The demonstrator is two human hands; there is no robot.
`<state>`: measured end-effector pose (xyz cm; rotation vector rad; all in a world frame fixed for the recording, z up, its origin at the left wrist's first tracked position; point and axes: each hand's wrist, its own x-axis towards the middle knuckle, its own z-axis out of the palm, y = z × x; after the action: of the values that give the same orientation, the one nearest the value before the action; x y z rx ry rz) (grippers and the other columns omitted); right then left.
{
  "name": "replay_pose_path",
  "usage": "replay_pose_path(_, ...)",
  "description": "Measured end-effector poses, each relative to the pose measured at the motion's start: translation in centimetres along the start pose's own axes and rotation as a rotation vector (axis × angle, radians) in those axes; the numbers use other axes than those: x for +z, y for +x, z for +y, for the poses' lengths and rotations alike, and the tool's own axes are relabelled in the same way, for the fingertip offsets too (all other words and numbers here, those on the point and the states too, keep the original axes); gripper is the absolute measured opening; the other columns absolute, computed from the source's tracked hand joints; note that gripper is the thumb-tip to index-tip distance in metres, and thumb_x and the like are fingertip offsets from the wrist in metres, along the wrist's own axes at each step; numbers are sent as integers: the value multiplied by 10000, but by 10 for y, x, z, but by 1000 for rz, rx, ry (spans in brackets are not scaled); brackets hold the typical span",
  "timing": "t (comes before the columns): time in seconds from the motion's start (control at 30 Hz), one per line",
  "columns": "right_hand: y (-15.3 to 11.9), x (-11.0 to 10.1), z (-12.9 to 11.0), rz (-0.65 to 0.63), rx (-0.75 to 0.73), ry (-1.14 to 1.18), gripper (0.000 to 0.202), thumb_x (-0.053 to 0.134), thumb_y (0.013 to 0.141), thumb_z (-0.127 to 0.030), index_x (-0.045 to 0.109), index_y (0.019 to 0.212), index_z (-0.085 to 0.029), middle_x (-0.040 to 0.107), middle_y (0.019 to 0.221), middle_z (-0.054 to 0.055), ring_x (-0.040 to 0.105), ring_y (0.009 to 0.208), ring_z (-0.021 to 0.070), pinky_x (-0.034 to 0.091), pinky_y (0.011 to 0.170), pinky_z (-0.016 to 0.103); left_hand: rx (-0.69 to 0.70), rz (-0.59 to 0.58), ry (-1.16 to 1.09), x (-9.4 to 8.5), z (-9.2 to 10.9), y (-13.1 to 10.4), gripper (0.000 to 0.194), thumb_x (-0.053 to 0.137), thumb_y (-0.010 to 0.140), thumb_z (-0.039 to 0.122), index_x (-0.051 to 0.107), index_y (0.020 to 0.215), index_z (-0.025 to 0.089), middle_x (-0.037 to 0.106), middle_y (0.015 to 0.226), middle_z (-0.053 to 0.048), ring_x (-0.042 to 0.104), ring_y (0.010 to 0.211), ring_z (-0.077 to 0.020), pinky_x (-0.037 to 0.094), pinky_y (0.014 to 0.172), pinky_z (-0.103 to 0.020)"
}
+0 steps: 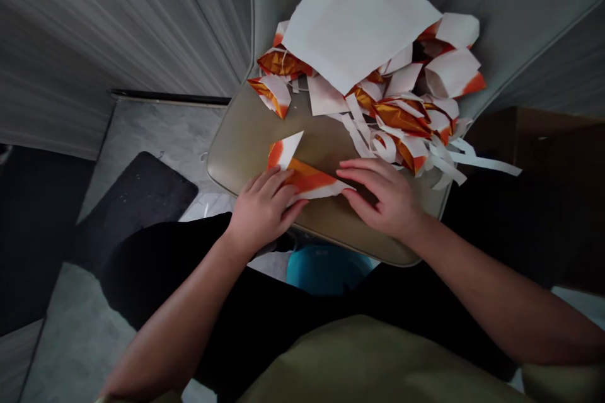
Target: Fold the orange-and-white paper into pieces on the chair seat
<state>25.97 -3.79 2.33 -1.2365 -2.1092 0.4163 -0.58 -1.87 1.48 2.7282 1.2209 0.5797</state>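
A folded sheet of orange-and-white paper (312, 177) lies on the chair seat (246, 145) in front of me. One pointed flap at its upper left stands up. My left hand (265, 204) grips the paper's left part, fingers over the top and thumb along the lower edge. At the paper's pointed right end is my right hand (385, 195), thumb and fingers apart, with the thumb beside or touching the tip. What lies under the left fingers is hidden.
Farther back on the seat are several folded orange-and-gold paper pieces (401, 118) and curled white paper strips (444, 164). A large white sheet (359, 19) covers some of them. Below the seat's front edge shows a blue object (326, 269). A dark mat (142, 195) lies on the floor.
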Motion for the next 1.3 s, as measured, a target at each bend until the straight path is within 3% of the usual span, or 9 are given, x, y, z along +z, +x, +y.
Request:
replay_pose_path(0.2,0,-2,0,-217,-85,-26,642,621,834,-156,531,1460,-270,534,1549,91,506,1407,324,443,1142,552,42,38,-60,6,5,-4,196,586,1003,311,721,935,186,749,1239,-115,691,1225,-326,617,966,-476)
replay_pose_path(0.4,-2,-1,5,-245,-121,-102,386,633,920,-207,666,1299,-275,650,1429,58,525,1383,310,459,1119,538,69,37,-122,9,1,-3,168,601,999,304,719,983,186,744,1264,-105,674,1264,-311,596,1041,-485)
replay_pose_path(0.53,-1,-2,8,-281,-137,-146,416,693,911,-219,660,1322,-274,640,1451,58,539,1364,310,471,1106,540,78,71,-168,10,-4,-2,149,613,990,277,715,992,168,745,1253,-124,684,1249,-295,580,1074,-482)
replay_pose_path(0.67,-3,0,10,-225,-136,-139,351,656,902,-124,723,1200,-297,706,1350,33,597,1298,276,505,1067,502,84,44,-198,8,-4,-1,155,616,988,295,716,966,178,743,1250,-122,675,1262,-296,575,1081,-488)
replay_pose_path(0.77,-2,2,10,-158,-144,-86,249,617,951,-158,755,1117,-283,756,1238,32,646,1219,252,534,1030,467,112,2,-203,6,-3,0,178,630,984,330,719,991,177,722,1293,-132,649,1297,-316,570,1083,-501)
replay_pose_path(0.9,1,2,10,-89,-39,10,192,610,983,-230,773,1054,-303,780,1143,23,689,1112,233,548,1002,463,118,-59,-203,6,-3,0,220,656,972,393,721,1051,199,684,1374,-122,615,1341,-319,543,1115,-525)
replay_pose_path(1.13,5,2,8,13,112,163,117,638,967,-232,751,979,-261,782,1056,41,724,1002,209,575,933,413,101,55,-236,13,-1,-1,132,623,991,272,727,986,191,720,1323,-113,663,1284,-280,562,1094,-498)
replay_pose_path(1.3,11,6,5,46,219,235,76,661,950,-252,734,932,-257,780,969,22,728,912,206,584,882,399,47,85,-288,17,2,-1,145,609,993,270,728,956,195,744,1270,-111,683,1252,-264,569,1073,-495)
